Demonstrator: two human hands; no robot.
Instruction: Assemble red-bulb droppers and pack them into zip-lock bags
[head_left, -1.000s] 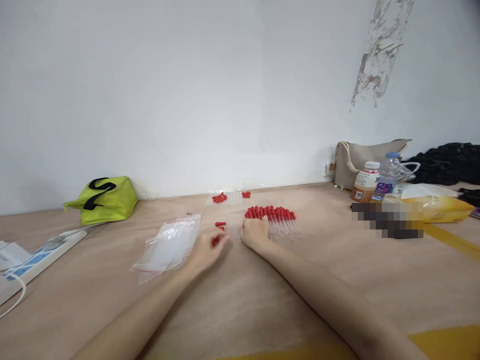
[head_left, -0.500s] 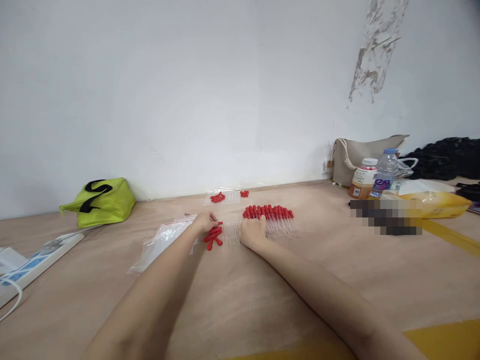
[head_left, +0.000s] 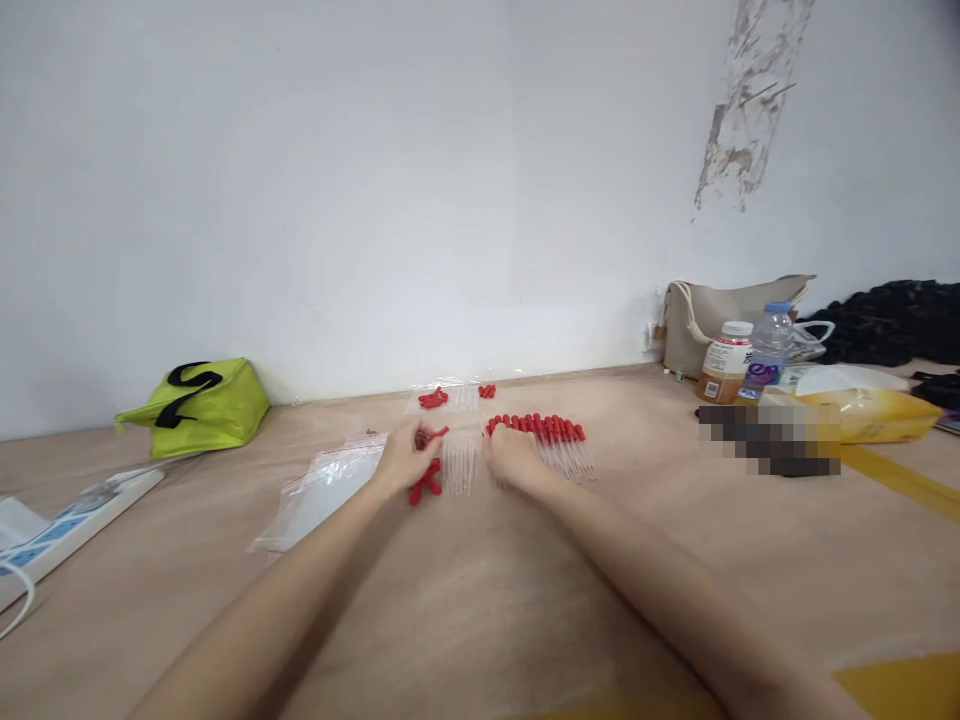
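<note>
Pinching a red rubber bulb (head_left: 439,433) between thumb and fingers, a person's left hand (head_left: 411,452) hovers over the left side of a brown worktop (head_left: 480,610), the bulb just above and beside a group of bare clear tubes (head_left: 459,468). More loose red bulbs (head_left: 425,488) lie in a small heap below that grip. The right hand (head_left: 512,456), its fingers curled, is at the left end of a row of red-topped droppers (head_left: 559,430), their clear stems pointing toward the person; its fingertips are hidden, so whether that grip grasps anything cannot be told. Clear plastic bags (head_left: 324,490) lie partly behind the left forearm. Farther back, near a pale wall (head_left: 360,190), sits another set of red bulbs (head_left: 433,399) on clear plastic. At far left are a lime-green bag (head_left: 214,405) and a power strip (head_left: 90,525); at right, two bottles, one white-capped (head_left: 724,368), one blue-capped (head_left: 769,350), stand before a grey bag (head_left: 731,300), near a yellow packet (head_left: 889,415).
</note>
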